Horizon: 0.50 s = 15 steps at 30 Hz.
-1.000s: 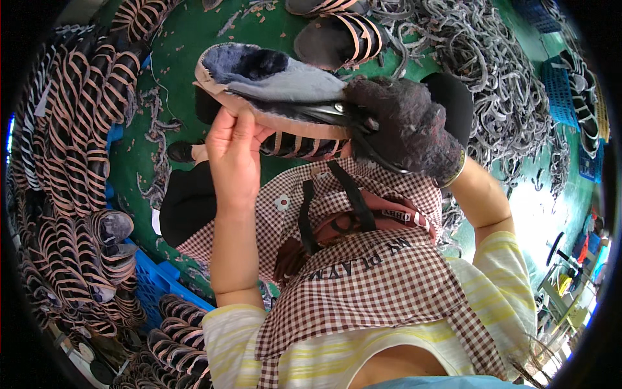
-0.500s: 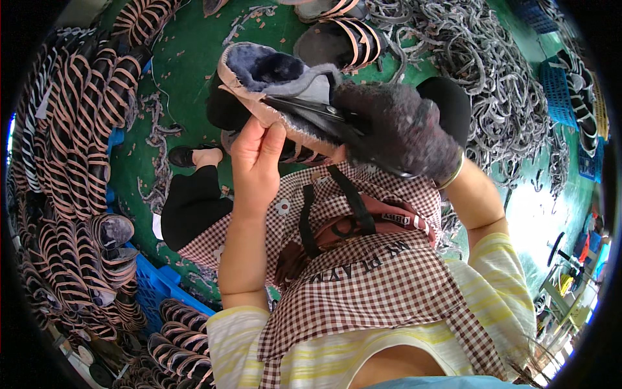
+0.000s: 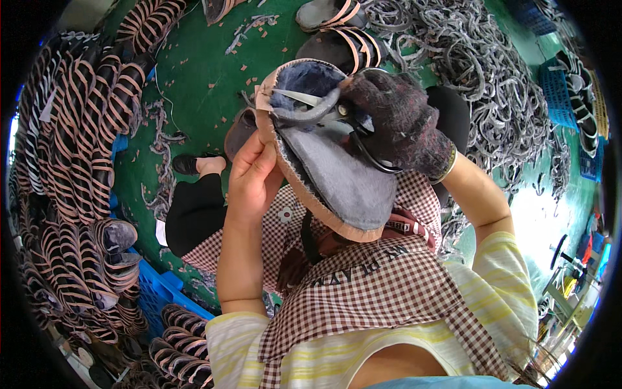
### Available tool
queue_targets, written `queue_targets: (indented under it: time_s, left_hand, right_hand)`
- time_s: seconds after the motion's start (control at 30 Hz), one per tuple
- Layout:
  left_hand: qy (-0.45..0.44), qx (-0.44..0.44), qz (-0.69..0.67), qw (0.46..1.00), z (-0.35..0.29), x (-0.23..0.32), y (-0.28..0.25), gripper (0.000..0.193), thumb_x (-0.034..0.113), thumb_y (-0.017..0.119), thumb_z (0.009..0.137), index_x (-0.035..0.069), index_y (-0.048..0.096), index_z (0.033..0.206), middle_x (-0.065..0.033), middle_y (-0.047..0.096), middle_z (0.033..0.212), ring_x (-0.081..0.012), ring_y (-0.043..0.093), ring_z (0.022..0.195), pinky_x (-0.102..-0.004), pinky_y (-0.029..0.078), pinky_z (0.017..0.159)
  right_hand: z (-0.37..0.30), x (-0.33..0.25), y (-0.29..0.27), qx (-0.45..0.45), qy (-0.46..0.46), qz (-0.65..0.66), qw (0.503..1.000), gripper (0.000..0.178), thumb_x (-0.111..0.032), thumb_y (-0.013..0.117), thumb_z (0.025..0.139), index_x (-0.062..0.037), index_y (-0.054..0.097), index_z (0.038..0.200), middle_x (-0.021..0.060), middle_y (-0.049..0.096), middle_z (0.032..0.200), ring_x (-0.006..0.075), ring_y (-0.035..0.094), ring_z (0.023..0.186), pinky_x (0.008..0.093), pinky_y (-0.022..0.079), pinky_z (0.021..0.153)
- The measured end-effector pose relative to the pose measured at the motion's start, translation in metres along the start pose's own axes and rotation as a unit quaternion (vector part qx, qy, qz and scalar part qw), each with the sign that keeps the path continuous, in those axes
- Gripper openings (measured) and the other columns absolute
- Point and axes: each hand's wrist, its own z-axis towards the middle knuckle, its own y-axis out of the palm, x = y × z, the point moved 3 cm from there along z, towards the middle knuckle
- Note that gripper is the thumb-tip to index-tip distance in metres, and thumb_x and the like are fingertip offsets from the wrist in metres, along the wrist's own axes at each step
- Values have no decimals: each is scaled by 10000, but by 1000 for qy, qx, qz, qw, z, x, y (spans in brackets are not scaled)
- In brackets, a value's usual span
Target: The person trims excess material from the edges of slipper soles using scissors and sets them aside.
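In front of my lap a slipper (image 3: 343, 172) with grey fuzzy lining and a frayed tan edge is held tilted, its sole side facing me. My bare left hand (image 3: 253, 176) pinches its left edge between thumb and fingers. On my right hand (image 3: 398, 117), a dark knitted glove is closed round the black handles of a pair of scissors (image 3: 295, 95). One pale blade reaches across the slipper's dark, furry opening. A curled grey fleece strip (image 3: 308, 118) lies just under the blade; whether it is still attached I cannot tell.
Stacks of slippers with tan-edged straps (image 3: 84, 142) rise at the left, beside a blue crate (image 3: 162, 295). A big heap of grey fleece strips (image 3: 486, 84) covers the floor at the right. Loose slippers (image 3: 337, 48) lie ahead, and scraps dot the green floor (image 3: 201, 71).
The slipper has turned so its broad grey face shows and its tan end points down toward my lap. The scissors have swung up to its far opening, still in my right hand.
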Motion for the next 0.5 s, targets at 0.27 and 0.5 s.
queue_targets:
  time_s: [0.27, 0.5]
  left_hand:
    - [15, 23, 33, 999, 8, 15, 4, 317, 136, 425, 905, -30, 460, 1173, -89, 543, 1121, -176, 525, 1020, -314, 389, 904]
    - [18, 11, 112, 993, 10, 10, 21, 286, 93, 405, 909, -44, 468, 1152, -51, 535, 1075, -122, 499, 975, -266, 370, 889]
  right_hand:
    - [-5, 0, 1, 55, -33, 19, 998, 546, -193, 746, 561, -42, 520, 1035, 126, 573, 875, 304, 584, 766, 363, 463, 634]
    - [5, -8, -1, 95, -4, 18, 995, 355, -223, 674, 603, -92, 582, 921, 94, 607, 770, 286, 597, 675, 364, 453, 560]
